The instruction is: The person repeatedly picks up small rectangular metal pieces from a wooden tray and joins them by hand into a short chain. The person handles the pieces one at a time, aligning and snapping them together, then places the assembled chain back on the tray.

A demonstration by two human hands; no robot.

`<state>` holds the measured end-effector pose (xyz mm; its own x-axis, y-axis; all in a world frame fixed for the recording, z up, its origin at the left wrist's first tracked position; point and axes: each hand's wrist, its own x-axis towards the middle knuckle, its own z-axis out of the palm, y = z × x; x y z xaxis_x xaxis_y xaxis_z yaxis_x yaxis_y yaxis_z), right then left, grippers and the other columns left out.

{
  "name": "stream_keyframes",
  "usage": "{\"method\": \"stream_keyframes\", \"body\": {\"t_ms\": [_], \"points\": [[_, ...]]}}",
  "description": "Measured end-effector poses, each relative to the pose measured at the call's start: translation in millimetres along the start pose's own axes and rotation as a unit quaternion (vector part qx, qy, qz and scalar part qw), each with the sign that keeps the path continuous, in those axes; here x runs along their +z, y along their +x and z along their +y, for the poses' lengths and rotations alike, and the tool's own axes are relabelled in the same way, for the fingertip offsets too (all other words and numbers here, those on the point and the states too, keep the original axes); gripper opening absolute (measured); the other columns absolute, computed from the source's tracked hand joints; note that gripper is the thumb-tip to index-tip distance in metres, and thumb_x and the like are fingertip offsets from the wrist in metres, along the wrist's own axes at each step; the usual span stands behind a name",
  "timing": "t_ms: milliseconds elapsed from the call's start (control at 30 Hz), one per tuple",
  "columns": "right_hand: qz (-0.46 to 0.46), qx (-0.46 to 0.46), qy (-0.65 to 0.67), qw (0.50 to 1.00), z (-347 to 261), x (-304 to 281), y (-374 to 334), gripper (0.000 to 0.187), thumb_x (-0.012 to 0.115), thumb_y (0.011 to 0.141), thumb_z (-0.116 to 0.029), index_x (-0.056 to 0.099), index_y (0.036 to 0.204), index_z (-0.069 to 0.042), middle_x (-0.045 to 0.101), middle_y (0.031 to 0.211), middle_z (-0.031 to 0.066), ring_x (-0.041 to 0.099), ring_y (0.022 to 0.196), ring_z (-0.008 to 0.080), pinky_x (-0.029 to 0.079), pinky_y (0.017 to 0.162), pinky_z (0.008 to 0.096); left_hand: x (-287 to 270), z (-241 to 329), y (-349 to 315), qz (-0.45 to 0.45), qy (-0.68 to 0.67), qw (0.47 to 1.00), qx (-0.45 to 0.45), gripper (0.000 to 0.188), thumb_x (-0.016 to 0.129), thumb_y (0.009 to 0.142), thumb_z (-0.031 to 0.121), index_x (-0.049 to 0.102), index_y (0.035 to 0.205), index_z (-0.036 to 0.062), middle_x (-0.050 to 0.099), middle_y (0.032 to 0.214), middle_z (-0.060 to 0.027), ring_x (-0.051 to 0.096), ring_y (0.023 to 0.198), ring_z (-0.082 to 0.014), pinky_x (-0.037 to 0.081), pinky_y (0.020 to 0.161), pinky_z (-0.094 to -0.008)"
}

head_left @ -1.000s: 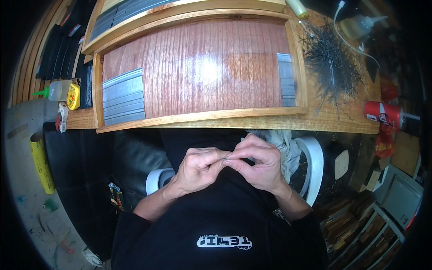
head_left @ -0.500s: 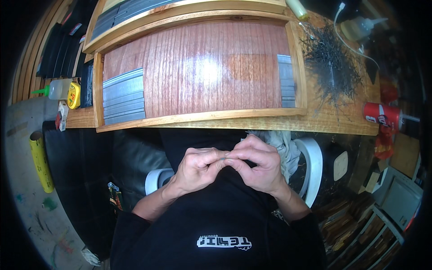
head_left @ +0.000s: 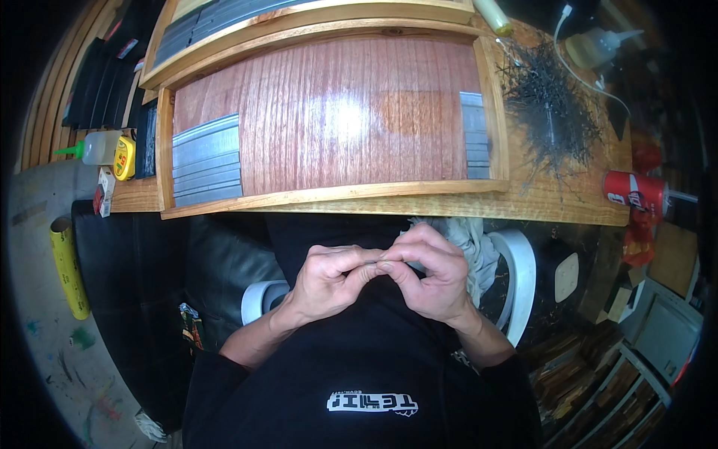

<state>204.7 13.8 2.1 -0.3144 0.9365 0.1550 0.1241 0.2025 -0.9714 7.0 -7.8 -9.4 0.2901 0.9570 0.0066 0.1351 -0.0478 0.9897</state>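
My left hand (head_left: pixel 334 278) and my right hand (head_left: pixel 428 270) meet fingertip to fingertip in front of my dark shirt, below the table's near edge. Both are closed in a pinch, thumbs against forefingers. Whatever lies between the fingertips is too small and too covered to name. Beyond them on the table lies a shallow wooden tray (head_left: pixel 359 193) with a glossy reddish-brown bottom. Inside it, grey flat strips (head_left: pixel 206 161) are laid side by side at the left end, and a narrower group of grey strips (head_left: pixel 476 135) lies at the right end.
A second wooden frame (head_left: pixel 314 24) holding grey strips lies behind the tray. Right of it are a heap of thin black strips (head_left: pixel 552 112), a squeeze bottle (head_left: pixel 594 49) and a red can (head_left: pixel 636 193). A yellow tape measure (head_left: pixel 125 157) and a green-tipped bottle (head_left: pixel 99 148) stand left.
My fingertips have shifted slightly against each other, the right hand a touch to the right. A tiny bluish spot between them earlier no longer shows clearly.
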Motion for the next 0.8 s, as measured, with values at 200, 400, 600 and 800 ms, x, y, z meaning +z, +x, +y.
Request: {"method": "stream_keyframes", "body": {"t_ms": [200, 400, 600, 800], "points": [[-0.005, -0.010, 0.001, 1.000, 1.5, 0.2, -0.8, 0.019, 0.082, 0.081, 0.006, 0.077, 0.100, 0.001, 0.068, 0.089, 0.0092, 0.066, 0.078, 0.0203, 0.053, 0.067, 0.0297, -0.4, 2.2, 2.4, 0.001, 0.020, 1.000, 0.011, 0.015, 0.079, 0.090, -0.003, 0.076, 0.104, -0.0066, 0.077, 0.085, -0.0171, 0.075, 0.072, -0.0204, 0.057, 0.064, -0.0282], [-0.024, -0.014, 0.001, 1.000, 2.1, -0.5, -0.1, 0.021, 0.082, 0.081, 0.006, 0.077, 0.100, 0.001, 0.068, 0.089, 0.0092, 0.065, 0.078, 0.0210, 0.053, 0.068, 0.0303, -1.7, -1.0, 0.0, -0.005, 0.032, 0.999, 0.018, 0.015, 0.078, 0.090, -0.002, 0.076, 0.103, -0.0070, 0.077, 0.085, -0.0171, 0.075, 0.072, -0.0208, 0.056, 0.063, -0.0288], [-0.013, -0.020, -0.011, 1.000, 2.4, 1.6, -0.6, 0.017, 0.082, 0.082, 0.004, 0.076, 0.097, 0.000, 0.068, 0.088, 0.0088, 0.065, 0.078, 0.0212, 0.052, 0.067, 0.0305, -3.4, 3.0, 1.4, -0.012, 0.034, 0.999, 0.008, 0.015, 0.078, 0.090, -0.002, 0.076, 0.105, -0.0055, 0.077, 0.086, -0.0174, 0.076, 0.074, -0.0230, 0.057, 0.064, -0.0302], [0.026, -0.026, -0.037, 0.999, -6.1, -3.8, 4.0, 0.016, 0.084, 0.080, 0.005, 0.078, 0.094, -0.001, 0.068, 0.086, 0.0077, 0.064, 0.074, 0.0168, 0.050, 0.065, 0.0269, 1.3, 7.0, 5.6, 0.013, 0.010, 1.000, 0.004, 0.018, 0.076, 0.090, -0.005, 0.077, 0.108, -0.0046, 0.079, 0.095, -0.0190, 0.078, 0.081, -0.0254, 0.061, 0.071, -0.0305]]}}
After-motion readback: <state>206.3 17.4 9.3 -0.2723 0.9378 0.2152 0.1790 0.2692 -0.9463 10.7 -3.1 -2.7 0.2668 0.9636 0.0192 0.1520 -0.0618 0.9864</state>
